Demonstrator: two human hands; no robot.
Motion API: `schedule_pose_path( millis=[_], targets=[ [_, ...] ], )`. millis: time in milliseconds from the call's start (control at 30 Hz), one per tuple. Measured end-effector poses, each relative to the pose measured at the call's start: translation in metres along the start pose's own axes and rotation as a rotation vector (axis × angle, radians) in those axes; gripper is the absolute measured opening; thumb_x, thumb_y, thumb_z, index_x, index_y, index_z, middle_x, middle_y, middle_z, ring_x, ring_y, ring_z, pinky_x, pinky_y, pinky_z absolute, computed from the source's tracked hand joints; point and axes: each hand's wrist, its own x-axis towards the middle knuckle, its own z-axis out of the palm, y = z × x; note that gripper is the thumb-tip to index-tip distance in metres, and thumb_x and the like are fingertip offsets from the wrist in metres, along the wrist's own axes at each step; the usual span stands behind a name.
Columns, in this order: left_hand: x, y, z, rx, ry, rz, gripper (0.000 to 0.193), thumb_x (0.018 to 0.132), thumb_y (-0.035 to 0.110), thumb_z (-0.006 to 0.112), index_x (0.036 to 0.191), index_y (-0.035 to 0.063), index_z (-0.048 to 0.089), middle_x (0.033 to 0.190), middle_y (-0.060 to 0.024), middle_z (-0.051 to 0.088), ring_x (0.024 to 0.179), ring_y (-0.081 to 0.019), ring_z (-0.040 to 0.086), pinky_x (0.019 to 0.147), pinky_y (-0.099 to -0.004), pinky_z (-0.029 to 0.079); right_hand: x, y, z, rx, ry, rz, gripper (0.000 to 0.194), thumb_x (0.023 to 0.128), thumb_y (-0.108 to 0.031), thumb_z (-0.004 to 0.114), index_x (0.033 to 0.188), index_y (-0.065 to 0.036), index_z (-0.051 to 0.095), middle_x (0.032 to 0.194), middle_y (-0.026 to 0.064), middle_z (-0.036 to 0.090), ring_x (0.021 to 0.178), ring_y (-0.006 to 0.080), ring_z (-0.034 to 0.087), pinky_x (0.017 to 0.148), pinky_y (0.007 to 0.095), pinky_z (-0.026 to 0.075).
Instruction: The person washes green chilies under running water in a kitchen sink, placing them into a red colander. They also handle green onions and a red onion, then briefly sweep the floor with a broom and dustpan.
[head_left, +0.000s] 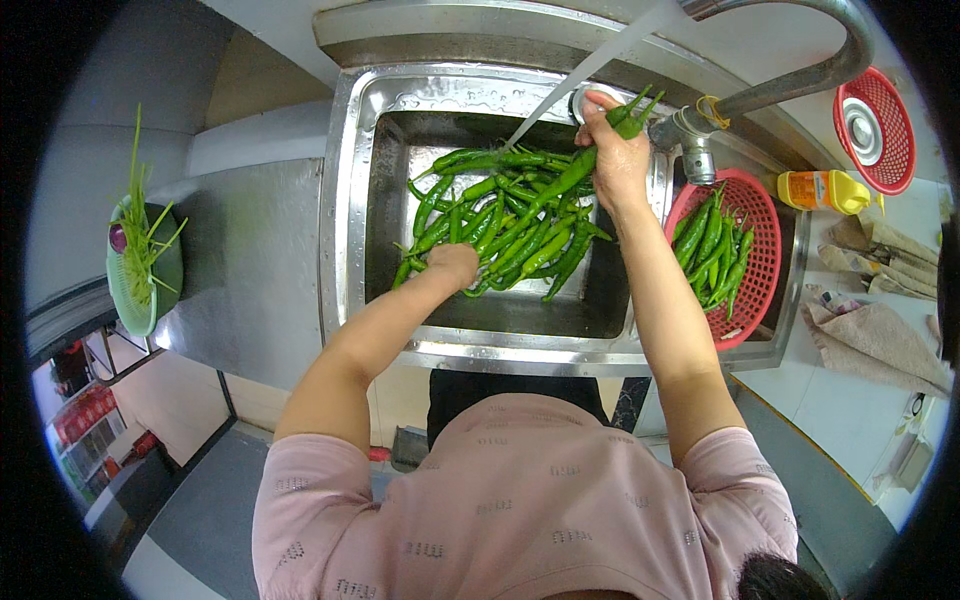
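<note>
Many long green chili peppers lie heaped in a stainless steel sink basin. My left hand reaches into the near left part of the heap. Its fingers are curled and mostly hidden, so I cannot tell whether it grips a pepper. At the basin's far right corner, my right hand is closed around a few green peppers, whose tips stick out past the fingers. A stream of water runs slantwise from the metal faucet onto the peppers at the back.
Right of the basin, a red plastic basket holds more green peppers. Beyond it are a yellow-capped bottle, another red basket and cloths. On the left steel counter, a green basket holds green stalks and something purple.
</note>
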Motion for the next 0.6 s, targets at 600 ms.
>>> schedule_pose_path(
  millis=[600],
  targets=[
    [-0.04, 0.014, -0.191, -1.427, 0.394, 0.456, 0.024, 0.084, 0.015, 0.071, 0.101, -0.0009, 0.066, 0.085, -0.0053, 0.068, 0.072, -0.01, 0.06, 0.056, -0.0227, 0.046, -0.02, 0.01, 0.02, -0.103, -0.468, 0.305, 0.023, 0.089, -0.015, 0.064, 0.107, -0.001, 0.065, 0.095, 0.005, 0.068, 0.086, 0.0122, 0.061, 0.079, 0.0261, 0.048]
  ],
)
